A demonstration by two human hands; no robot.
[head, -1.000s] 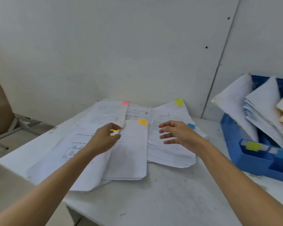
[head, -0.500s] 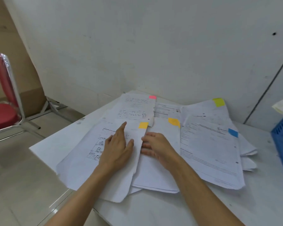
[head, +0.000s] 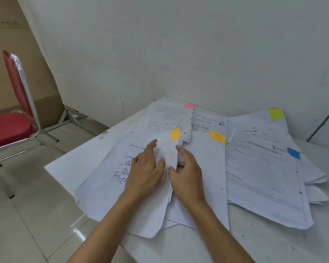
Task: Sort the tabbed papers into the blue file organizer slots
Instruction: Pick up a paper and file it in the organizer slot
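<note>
The left hand (head: 146, 173) lay flat, grip wide, pressing the orange-tabbed sheet (head: 103, 190) onto the white counter (head: 68, 168); the right hand (head: 187, 179) sat at that sheet's right edge, grip loose and empty. The step looked like picking one paper off the spread: next the right grip should pinch that edge and lift toward the blue file organizer, out of view.

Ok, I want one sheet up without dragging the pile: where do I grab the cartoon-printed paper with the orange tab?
On the cartoon-printed paper, pinch the right edge, coming from the right with the right hand. That edge overlaps the neighbouring sheet and looks raised, so a thumb-and-finger grip fits; the left hand lies flat on its middle.
</note>
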